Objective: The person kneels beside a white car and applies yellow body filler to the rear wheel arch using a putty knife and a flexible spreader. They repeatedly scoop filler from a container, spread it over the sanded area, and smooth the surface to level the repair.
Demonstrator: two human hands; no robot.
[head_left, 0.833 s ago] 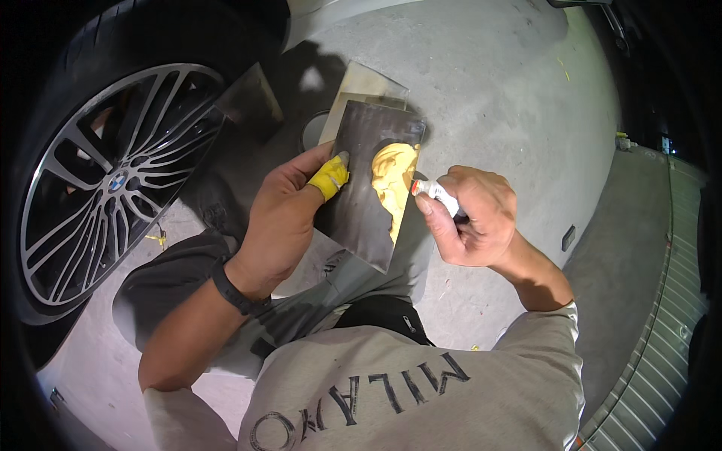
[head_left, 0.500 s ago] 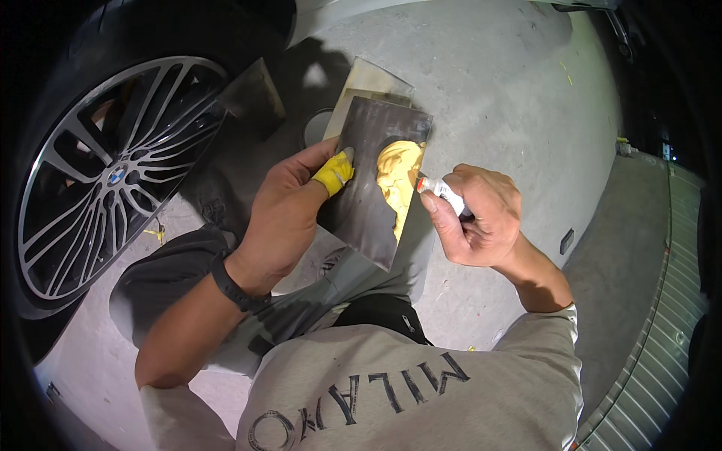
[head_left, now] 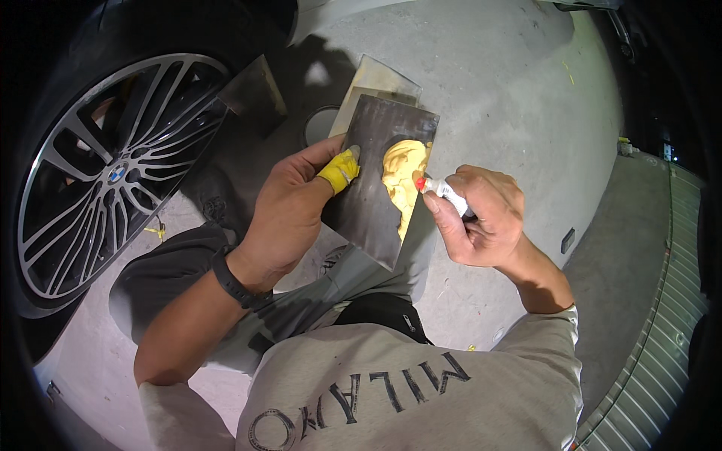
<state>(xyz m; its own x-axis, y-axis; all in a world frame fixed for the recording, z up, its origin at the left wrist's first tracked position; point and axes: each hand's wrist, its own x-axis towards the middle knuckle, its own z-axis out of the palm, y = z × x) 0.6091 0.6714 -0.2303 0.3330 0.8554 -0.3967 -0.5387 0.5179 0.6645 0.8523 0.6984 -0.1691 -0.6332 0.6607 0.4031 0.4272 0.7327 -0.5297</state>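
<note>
My left hand [head_left: 289, 207] grips a dark flat rectangular board [head_left: 359, 192] by its left edge, its thumb on top and wrapped in yellow tape [head_left: 340, 171]. A thick spread of yellow putty [head_left: 406, 159] covers the board's right side. My right hand [head_left: 489, 218] is closed around a small white squeeze tube [head_left: 453, 197], thumb and fingers pressing it. A red blob [head_left: 420, 183] shows at the tube's tip, right over the putty's right edge. Whether it touches the putty I cannot tell.
A car wheel with a silver and black rim [head_left: 120, 173] stands close at left. Beyond the board are a pale flat panel [head_left: 374, 75], a round can [head_left: 321, 124] and a dark plate [head_left: 254, 94]. A ribbed metal strip [head_left: 669, 301] runs along the right.
The board has shifted slightly right, nearer the tube. The red blob at the tube's tip shows larger, and my right hand has hardly moved.
</note>
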